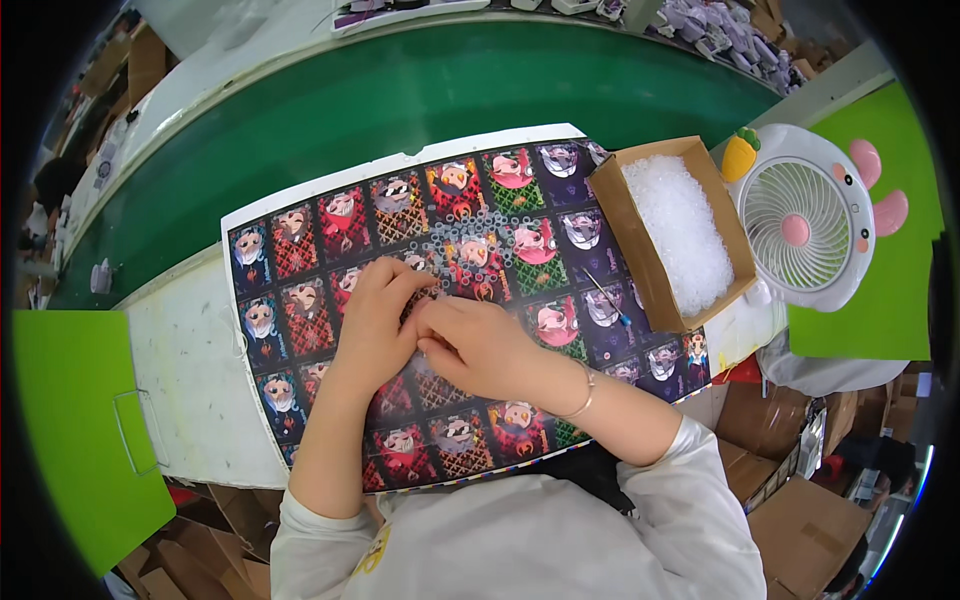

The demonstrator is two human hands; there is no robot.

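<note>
My left hand (381,312) and my right hand (472,338) meet over the middle of a printed sheet (338,260) with rows of colourful cartoon figures. The fingers of both are bent and pressed together at the tips. Whatever they hold, if anything, is too small or too hidden to make out. Just beyond my fingertips lies a loose scatter of small translucent rings (474,246). To the right of my hands a thin tool with a blue end (609,300), perhaps a small screwdriver, rests on the sheet.
An open cardboard box (634,243) full of small clear plastic pieces (680,230) stands at the sheet's right side. Beside it is a white fan (797,229) with pink ears. A green belt (420,85) runs behind the table. Cardboard boxes (805,530) stand at lower right.
</note>
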